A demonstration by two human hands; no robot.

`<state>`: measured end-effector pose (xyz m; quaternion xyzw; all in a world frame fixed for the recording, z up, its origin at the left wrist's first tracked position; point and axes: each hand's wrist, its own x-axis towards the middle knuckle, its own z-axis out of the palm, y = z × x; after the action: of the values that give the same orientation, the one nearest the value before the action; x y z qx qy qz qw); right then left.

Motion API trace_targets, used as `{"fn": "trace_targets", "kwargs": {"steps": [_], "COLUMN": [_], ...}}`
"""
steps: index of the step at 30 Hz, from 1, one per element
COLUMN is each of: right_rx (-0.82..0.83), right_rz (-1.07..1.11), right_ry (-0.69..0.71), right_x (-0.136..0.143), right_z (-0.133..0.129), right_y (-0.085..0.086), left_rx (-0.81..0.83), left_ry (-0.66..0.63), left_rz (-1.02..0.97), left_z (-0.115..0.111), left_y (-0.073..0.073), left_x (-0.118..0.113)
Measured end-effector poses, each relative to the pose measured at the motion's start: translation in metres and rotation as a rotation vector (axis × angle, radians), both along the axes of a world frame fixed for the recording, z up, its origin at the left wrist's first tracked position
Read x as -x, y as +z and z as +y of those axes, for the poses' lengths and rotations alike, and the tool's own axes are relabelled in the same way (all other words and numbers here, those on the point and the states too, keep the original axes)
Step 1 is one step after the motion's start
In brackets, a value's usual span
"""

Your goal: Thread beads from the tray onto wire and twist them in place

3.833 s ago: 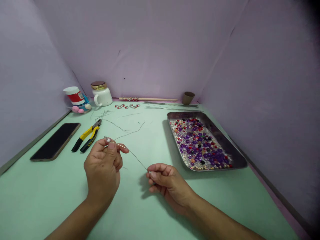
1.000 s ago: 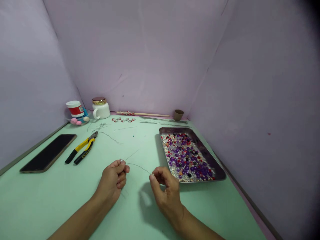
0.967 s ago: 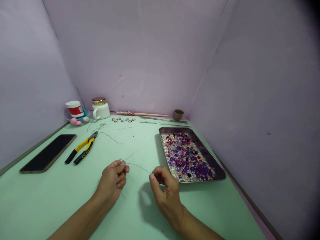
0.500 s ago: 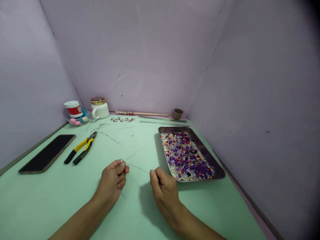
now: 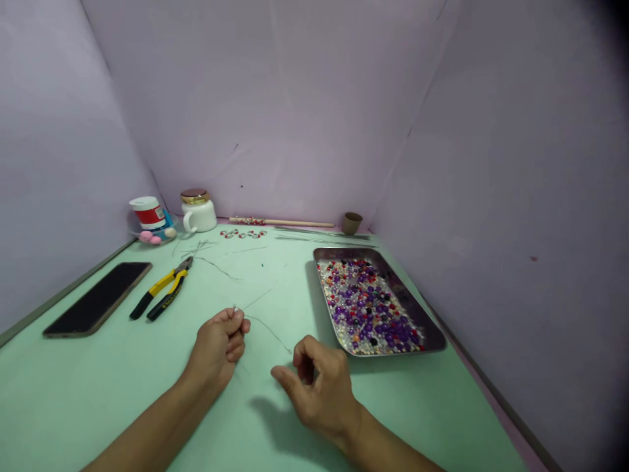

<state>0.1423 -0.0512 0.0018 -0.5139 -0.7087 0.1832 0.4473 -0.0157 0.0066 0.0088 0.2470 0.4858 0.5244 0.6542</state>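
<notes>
Near the middle of the green table, my left hand (image 5: 219, 344) pinches a thin wire (image 5: 265, 326) between thumb and forefinger. A tiny pale bead shows at its fingertips. One wire end points up and right; the other curves down toward my right hand (image 5: 322, 390), with a small pale tip. My right hand has its thumb and curled forefinger apart, with nothing visible between them. Right of it lies a metal tray (image 5: 339, 250) of purple, red, black and pearly beads (image 5: 366, 308).
On the left are a phone (image 5: 98, 299) and yellow-black pliers (image 5: 164, 287). Loose wires (image 5: 199, 248), a white lidded mug (image 5: 199, 215), a bowl with a red-white tub (image 5: 148, 213), beaded pieces (image 5: 243, 234), a stick (image 5: 299, 223) and a brown cup (image 5: 351, 223) line the back.
My right hand has let go of the wire, its thumb moving left and away from the forefinger. My left hand still pinches the wire. The view has shifted slightly.
</notes>
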Motion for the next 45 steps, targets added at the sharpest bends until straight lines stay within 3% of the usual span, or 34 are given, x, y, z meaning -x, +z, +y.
{"fn": "trace_targets", "kwargs": {"steps": [15,22,27,31,33,38,45], "right_rx": [-0.169,-0.152,-0.017,0.184,0.21,0.038,-0.177], "right_rz": [-0.166,-0.166,-0.062,0.076,0.074,-0.061,-0.154], "right_ry": [-0.048,-0.049,-0.097,-0.042,-0.011,-0.063,-0.068], "right_x": [-0.002,-0.003,0.0,0.002,0.001,-0.003,-0.002], "right_z": [0.001,0.003,0.005,0.007,0.007,0.003,0.004], "right_y": [-0.003,-0.002,-0.007,-0.007,-0.005,-0.001,-0.006], "left_rx": [-0.027,-0.06,-0.097,-0.097,-0.083,-0.081,-0.075], "left_ry": [0.055,0.071,0.071,0.08,0.096,0.16,0.151], "left_rz": [0.11,0.125,0.084,0.056,0.05,0.057,0.083], "left_z": [-0.002,-0.004,-0.006,-0.006,-0.004,0.001,-0.002], "left_y": [0.002,0.005,0.002,0.002,0.003,0.008,0.005], "left_x": [-0.001,-0.004,-0.006,-0.004,-0.002,0.003,0.002]}}
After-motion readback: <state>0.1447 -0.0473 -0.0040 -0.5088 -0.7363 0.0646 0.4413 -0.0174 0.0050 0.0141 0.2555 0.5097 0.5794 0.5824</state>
